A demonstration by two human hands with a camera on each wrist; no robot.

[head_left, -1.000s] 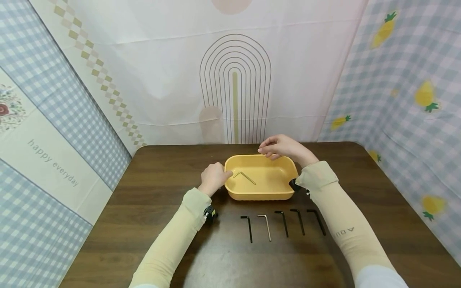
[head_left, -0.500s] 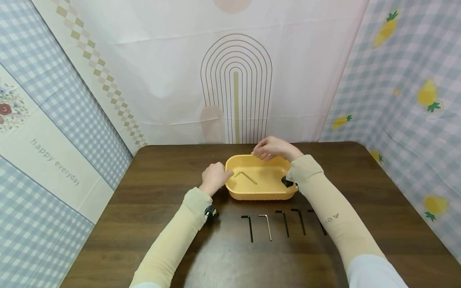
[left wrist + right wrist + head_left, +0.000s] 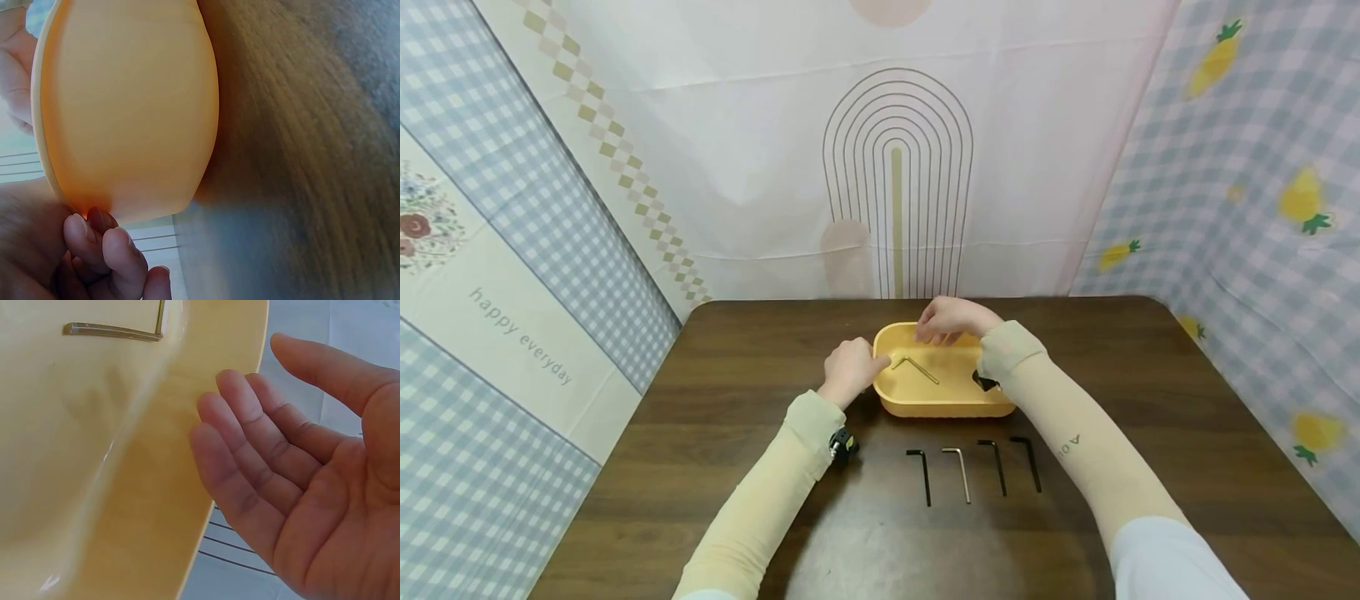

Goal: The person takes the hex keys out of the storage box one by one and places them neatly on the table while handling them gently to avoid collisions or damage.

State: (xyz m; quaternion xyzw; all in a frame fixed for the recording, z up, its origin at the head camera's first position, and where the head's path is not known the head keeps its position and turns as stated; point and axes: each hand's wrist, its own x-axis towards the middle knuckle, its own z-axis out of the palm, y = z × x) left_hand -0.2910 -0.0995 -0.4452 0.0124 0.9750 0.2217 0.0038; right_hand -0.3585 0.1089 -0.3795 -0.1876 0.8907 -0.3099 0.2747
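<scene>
My left hand grips the left end of a yellow plastic basin, the thumb over its rim and the fingers curled outside. Over the far side of the basin is my right hand, holding nothing. In the right wrist view its fingers are gently bent beside the basin's wall, and the thumb stands apart. A brass-coloured hex key lies on the basin floor toward the left; part of it shows in the right wrist view too.
Several hex keys lie in a row on the wooden table in front of the basin: black ones and a silver one. My right forearm crosses the right end of this row. A patterned cloth hangs behind the table.
My right hand has moved left and lower over the basin. Its forearm now hides the rightmost black hex key. The left hand keeps its grip on the rim.
</scene>
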